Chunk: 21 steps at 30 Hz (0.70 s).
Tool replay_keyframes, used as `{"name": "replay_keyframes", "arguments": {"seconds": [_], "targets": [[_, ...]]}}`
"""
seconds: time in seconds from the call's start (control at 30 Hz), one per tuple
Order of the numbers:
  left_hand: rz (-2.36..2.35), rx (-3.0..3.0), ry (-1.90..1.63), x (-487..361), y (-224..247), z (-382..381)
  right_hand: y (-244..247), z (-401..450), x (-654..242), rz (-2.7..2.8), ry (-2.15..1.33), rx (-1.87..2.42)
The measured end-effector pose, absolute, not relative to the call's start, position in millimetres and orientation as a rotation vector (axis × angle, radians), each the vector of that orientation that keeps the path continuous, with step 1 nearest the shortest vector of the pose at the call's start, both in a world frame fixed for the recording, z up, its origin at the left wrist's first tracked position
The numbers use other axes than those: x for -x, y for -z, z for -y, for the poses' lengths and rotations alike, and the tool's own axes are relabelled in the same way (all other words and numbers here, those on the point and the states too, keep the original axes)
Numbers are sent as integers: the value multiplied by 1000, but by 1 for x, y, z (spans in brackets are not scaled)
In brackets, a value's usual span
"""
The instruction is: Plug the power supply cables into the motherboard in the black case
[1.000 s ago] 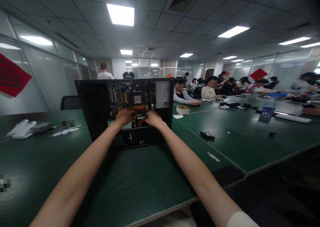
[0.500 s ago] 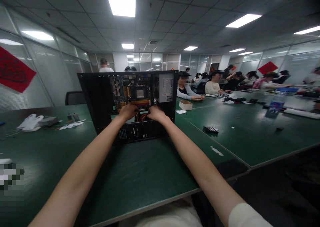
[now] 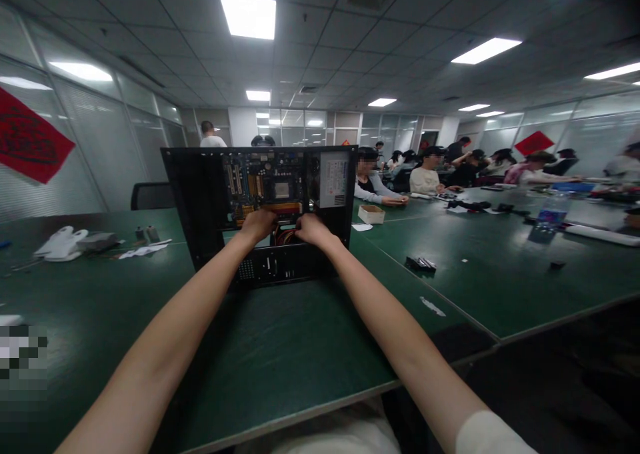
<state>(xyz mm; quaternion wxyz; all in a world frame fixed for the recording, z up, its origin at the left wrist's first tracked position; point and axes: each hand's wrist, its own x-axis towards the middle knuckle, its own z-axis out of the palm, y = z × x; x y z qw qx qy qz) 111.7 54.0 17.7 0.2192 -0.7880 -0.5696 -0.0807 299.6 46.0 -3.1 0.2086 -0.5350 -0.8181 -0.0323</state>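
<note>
An open black computer case point(image 3: 195, 201) stands upright on the green table point(image 3: 280, 341), its inside facing me. Within it are a motherboard point(image 3: 267, 171) and, at the upper right, a silver power supply point(image 3: 334, 177). My left hand point(image 3: 259, 225) is closed at the lower edge of the motherboard, by the orange and red memory slots. Close to its right, my right hand point(image 3: 313, 229) is also closed, above a bundle of coloured cables point(image 3: 286, 236). What the fingertips of either hand grip is hidden or too small to make out.
Left on the table lie a white plastic bag point(image 3: 63, 244) and a grey block point(image 3: 99, 242). Right of the case are a small open box point(image 3: 371, 214), a black part point(image 3: 421, 265) and a bottle point(image 3: 553, 211). Several people sit at the tables behind.
The view has shifted slightly, so the case appears a little lower and further right. Both hands remain at nearly the same place inside the case.
</note>
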Motion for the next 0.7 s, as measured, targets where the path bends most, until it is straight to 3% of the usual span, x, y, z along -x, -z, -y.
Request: {"name": "replay_keyframes", "arguments": {"seconds": [0.5, 0.7], "targets": [[1598, 2215, 269, -110, -13, -56, 9, -53, -300, 2295, 212, 1379], [1707, 2203, 562, -107, -8, -51, 8, -51, -299, 2262, 216, 1403]]}}
